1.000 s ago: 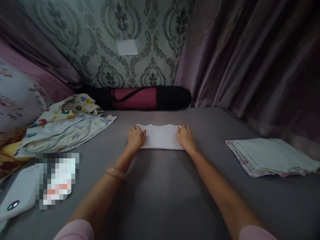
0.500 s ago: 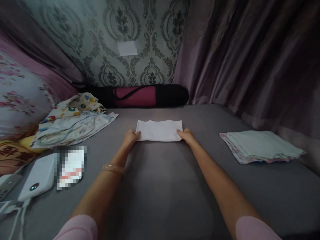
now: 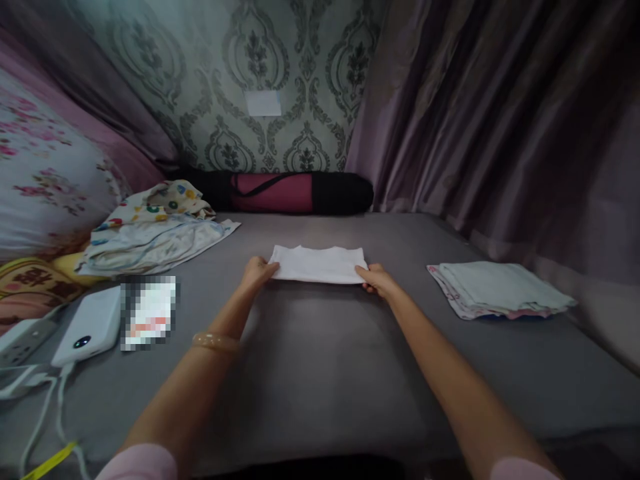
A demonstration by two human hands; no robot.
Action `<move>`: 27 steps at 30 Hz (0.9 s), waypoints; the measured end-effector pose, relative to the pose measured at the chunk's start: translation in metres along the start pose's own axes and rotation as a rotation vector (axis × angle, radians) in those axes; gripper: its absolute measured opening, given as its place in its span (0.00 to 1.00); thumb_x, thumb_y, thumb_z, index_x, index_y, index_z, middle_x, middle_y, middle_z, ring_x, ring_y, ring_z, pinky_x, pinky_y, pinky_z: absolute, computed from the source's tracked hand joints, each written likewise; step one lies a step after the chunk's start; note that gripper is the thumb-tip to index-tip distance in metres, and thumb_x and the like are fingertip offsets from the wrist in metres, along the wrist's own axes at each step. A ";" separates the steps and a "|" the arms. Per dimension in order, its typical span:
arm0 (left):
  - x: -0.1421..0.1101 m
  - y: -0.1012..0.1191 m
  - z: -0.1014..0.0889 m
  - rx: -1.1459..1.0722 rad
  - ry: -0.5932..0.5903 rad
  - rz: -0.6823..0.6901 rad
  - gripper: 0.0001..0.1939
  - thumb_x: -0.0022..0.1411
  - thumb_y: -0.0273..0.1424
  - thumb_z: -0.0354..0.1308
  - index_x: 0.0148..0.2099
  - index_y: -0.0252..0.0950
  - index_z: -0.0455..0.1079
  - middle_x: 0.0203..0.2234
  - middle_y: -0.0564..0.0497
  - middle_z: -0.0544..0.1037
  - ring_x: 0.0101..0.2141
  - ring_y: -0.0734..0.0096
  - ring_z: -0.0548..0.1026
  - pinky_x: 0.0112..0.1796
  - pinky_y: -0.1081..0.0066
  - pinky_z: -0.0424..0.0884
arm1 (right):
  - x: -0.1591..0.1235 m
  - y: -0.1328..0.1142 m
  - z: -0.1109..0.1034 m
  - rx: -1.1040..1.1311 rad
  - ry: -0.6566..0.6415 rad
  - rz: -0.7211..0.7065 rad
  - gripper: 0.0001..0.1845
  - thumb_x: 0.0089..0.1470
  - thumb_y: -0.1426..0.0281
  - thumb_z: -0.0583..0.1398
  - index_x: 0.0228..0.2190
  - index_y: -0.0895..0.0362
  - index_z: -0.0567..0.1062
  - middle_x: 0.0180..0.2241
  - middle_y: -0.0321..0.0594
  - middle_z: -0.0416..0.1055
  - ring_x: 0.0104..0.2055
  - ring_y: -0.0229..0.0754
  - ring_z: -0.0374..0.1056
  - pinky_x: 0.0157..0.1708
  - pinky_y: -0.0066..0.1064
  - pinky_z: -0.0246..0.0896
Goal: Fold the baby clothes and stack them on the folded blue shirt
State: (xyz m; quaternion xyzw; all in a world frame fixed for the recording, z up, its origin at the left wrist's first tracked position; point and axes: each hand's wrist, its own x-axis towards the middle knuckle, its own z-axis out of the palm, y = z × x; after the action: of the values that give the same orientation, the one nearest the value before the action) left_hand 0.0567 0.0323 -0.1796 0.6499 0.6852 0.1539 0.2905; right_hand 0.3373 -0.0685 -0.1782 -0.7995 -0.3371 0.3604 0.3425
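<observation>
A folded white cloth (image 3: 319,265) is stretched between my two hands over the grey bed surface (image 3: 310,373). My left hand (image 3: 259,271) pinches its left end, thumb on top. At the opposite end, my right hand (image 3: 379,279) grips the right corner, with thumb above and fingers curled beneath. The cloth's upper edge is a little uneven. Whether its underside touches the bed I cannot tell. To the right lies a stack of folded pale cloths (image 3: 500,287).
At the left are crumpled patterned cloths (image 3: 160,233), a white power bank (image 3: 93,327) with cables, a power strip (image 3: 27,340) and a blurred-out packet (image 3: 153,310). A black and maroon long bag (image 3: 275,193) lies along the wall. Curtains (image 3: 450,113) hang on the right.
The view has shifted slightly. My hands still hold the white cloth by both ends; its near edge looks a little more taut, and the right fingers now show curled under it.
</observation>
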 end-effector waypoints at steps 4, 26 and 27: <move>-0.023 -0.007 -0.002 0.090 -0.025 0.059 0.12 0.60 0.38 0.54 0.37 0.33 0.69 0.24 0.48 0.76 0.28 0.66 0.75 0.27 0.73 0.63 | -0.022 0.018 -0.007 0.048 -0.068 0.008 0.13 0.62 0.69 0.56 0.25 0.59 0.65 0.15 0.29 0.62 0.12 0.28 0.56 0.11 0.19 0.47; -0.020 0.040 0.081 0.528 0.151 0.728 0.25 0.69 0.34 0.38 0.63 0.30 0.59 0.62 0.40 0.61 0.64 0.53 0.52 0.62 0.55 0.48 | -0.013 -0.023 0.075 -0.892 -0.016 -0.785 0.30 0.63 0.66 0.42 0.63 0.60 0.56 0.66 0.43 0.49 0.68 0.49 0.38 0.64 0.52 0.26; -0.018 0.038 0.082 0.534 0.157 0.709 0.26 0.69 0.36 0.38 0.64 0.31 0.58 0.63 0.41 0.60 0.64 0.53 0.52 0.62 0.54 0.47 | -0.010 -0.022 0.076 -0.901 -0.021 -0.778 0.30 0.63 0.65 0.41 0.63 0.58 0.55 0.66 0.41 0.48 0.68 0.49 0.38 0.64 0.53 0.26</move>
State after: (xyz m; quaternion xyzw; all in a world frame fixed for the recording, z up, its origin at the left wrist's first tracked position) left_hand 0.1357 0.0053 -0.2177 0.8830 0.4561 0.1106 -0.0107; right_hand 0.2645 -0.0419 -0.1958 -0.6803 -0.7283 0.0376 0.0731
